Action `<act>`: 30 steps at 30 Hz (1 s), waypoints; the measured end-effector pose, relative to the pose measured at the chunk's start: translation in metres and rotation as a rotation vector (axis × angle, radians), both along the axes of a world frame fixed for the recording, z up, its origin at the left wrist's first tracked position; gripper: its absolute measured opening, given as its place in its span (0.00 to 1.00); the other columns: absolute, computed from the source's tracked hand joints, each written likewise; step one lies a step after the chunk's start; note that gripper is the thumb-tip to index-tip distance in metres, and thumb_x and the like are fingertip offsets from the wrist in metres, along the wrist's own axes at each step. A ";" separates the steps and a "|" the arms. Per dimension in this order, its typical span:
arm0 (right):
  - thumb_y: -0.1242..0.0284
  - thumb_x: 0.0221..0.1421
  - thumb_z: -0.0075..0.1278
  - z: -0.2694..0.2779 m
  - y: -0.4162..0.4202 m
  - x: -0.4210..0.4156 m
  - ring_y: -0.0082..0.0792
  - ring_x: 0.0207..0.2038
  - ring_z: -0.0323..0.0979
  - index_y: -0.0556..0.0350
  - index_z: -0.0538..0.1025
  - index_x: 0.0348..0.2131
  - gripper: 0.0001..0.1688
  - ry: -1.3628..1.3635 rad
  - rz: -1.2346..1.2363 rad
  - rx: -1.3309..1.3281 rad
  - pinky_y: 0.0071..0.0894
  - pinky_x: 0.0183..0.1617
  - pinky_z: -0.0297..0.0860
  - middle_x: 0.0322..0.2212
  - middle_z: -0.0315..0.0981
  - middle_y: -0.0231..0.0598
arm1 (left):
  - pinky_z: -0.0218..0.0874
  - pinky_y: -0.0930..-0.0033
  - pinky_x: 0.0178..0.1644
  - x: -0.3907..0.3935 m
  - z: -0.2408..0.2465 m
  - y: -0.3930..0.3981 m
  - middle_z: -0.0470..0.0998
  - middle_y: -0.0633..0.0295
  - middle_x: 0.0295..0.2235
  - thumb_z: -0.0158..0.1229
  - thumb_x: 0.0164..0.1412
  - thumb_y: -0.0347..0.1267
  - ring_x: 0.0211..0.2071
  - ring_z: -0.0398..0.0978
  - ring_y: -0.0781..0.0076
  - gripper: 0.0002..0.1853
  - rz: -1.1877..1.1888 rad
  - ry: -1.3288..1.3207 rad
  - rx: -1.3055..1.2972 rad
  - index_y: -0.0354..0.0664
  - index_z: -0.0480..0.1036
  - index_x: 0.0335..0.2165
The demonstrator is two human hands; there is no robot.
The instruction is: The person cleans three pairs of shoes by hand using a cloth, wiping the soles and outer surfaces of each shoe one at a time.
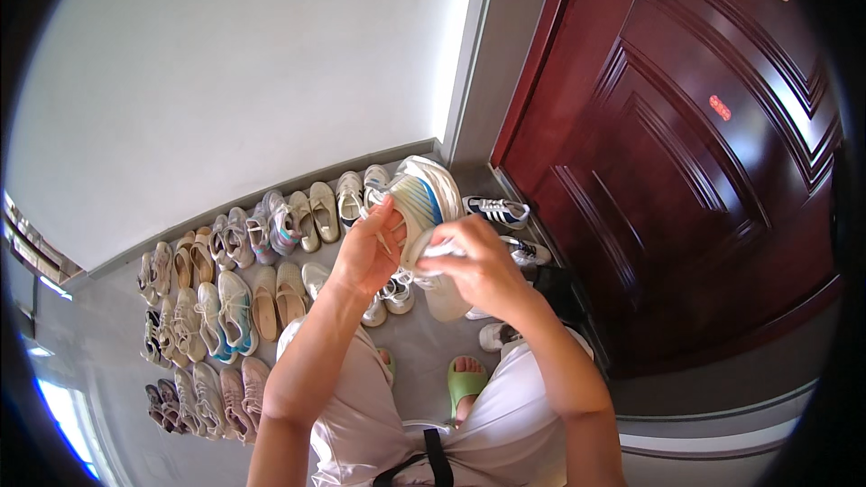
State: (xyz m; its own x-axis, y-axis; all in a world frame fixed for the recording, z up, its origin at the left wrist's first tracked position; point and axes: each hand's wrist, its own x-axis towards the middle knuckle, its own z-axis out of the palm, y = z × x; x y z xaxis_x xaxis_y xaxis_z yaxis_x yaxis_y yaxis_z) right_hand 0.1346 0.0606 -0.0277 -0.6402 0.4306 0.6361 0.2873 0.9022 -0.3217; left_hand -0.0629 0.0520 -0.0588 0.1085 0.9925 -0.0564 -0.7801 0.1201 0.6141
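Note:
My left hand (371, 247) grips a white sneaker (423, 196) with blue stripes on its side and a thick white sole. Its thumb lies along the near edge, and laces hang by the fingers. My right hand (484, 264) pinches a soft white piece (436, 250) at the sneaker's near end; whether it is a cloth or part of the shoe, I cannot tell. A pale, flat, rounded piece (446, 299) shows below the right fingers, partly hidden by them. Under the hands stand white laced shoes (398, 296) on the grey floor.
Pairs of shoes stand in rows on the left, among them tan flats (265, 304) and blue-soled sneakers (237, 314). A navy striped sneaker (497, 211) sits by the dark red door (676, 149). A white wall (257, 67) rises behind. My foot wears a green slipper (463, 382).

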 end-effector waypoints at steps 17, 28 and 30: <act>0.85 0.42 0.51 0.003 0.014 0.037 0.40 0.43 0.67 0.51 0.81 0.27 0.13 -0.162 -0.055 -0.218 0.36 0.49 0.66 0.36 0.70 0.35 | 0.59 0.61 0.61 -0.011 -0.018 0.009 0.76 0.65 0.52 0.40 0.72 0.39 0.54 0.71 0.65 0.19 0.149 -0.295 0.234 0.43 0.67 0.53; 0.85 0.45 0.48 -0.012 0.047 0.113 0.44 0.41 0.68 0.52 0.81 0.26 0.13 0.047 -0.549 -0.123 0.40 0.48 0.67 0.34 0.69 0.40 | 0.64 0.65 0.54 -0.006 -0.003 0.030 0.80 0.62 0.41 0.61 0.61 0.39 0.45 0.76 0.70 0.19 0.257 0.317 -0.026 0.38 0.75 0.45; 0.85 0.45 0.48 -0.012 0.045 0.122 0.45 0.41 0.68 0.52 0.81 0.26 0.13 0.115 -0.582 -0.144 0.41 0.48 0.66 0.34 0.69 0.40 | 0.66 0.68 0.50 -0.006 -0.004 0.039 0.80 0.64 0.39 0.62 0.61 0.39 0.41 0.77 0.74 0.20 0.102 0.708 0.043 0.35 0.75 0.44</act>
